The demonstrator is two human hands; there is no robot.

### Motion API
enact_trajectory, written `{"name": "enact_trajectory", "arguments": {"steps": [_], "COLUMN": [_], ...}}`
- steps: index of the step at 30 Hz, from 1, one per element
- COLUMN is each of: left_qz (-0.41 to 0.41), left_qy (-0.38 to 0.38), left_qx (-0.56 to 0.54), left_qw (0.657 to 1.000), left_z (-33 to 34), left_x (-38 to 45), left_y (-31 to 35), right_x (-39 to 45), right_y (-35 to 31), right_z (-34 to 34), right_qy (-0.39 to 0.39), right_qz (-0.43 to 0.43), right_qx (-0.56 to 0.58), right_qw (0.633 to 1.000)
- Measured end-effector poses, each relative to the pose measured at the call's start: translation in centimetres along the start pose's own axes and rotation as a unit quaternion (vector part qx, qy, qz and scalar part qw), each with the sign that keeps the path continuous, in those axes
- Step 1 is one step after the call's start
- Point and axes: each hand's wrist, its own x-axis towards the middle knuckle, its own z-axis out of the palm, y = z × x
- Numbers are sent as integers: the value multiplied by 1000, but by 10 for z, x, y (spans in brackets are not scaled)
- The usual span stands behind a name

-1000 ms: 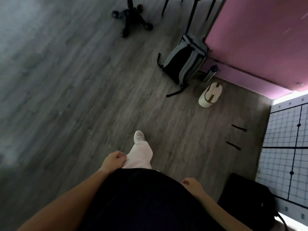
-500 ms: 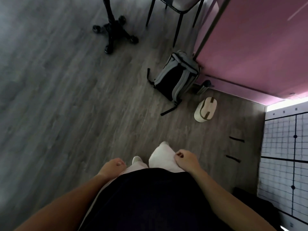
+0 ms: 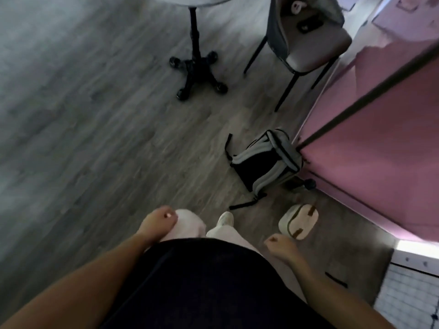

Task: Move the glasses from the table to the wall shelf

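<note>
Looking down, I see grey wood-plank floor (image 3: 71, 138) filling the left half of the frame. At lower left, my left hand (image 3: 158, 220) hangs beside a pale trouser leg (image 3: 190, 226), fingers curled loosely inward and holding nothing. At top centre stands the black pedestal base (image 3: 198, 72) of a table, whose top edge (image 3: 190, 0) is just visible; the glasses cannot be made out anywhere in view. Right of it is a grey chair (image 3: 308, 43) with small dark items on its seat. Centre right, a grey-and-black backpack (image 3: 266, 167) lies against a pink wall panel (image 3: 380, 143). Below it sits a cream pouch (image 3: 298, 224). My right hand (image 3: 281, 248), at lower right, is also loosely curled and empty.
</note>
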Motion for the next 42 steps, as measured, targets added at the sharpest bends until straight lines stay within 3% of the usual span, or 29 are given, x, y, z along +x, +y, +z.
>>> {"name": "enact_trajectory", "arguments": {"steps": [3,8,12,18,25,33,38,42], "left_qz": [-9,-37,-56,-41,-25,-4,2,-20], "left_qy": [28,-33,-14,-26,-64,-128,-158,-107], "left_qx": [-64,-108,-178,-158,-88,-20,37,14], "left_qw": [997,993,982,986,994,992,987,994], "left_z": [-10,-24,-66,-155,-234,-251,-267,-295], "left_x": [19,42,95,179,264,323,363,413], "left_y": [38,59,71,93,120,175,220,270], "right_x": [18,53,75,109,144,182,223,260], "right_y": [-37,-109,-176,-269,-361,-405,-444,-471], "right_z": [-34,-62,-80,-117,-162,-207,-274,-346], "right_qy": [-10,-29,-42,-24,66,22,35,19], "right_qz": [-9,-34,-41,-34,-62,-20,-30,-37], "right_qx": [-39,-2,10,50,42,65,83,81], "right_qw": [999,999,998,998,995,997,995,996]}}
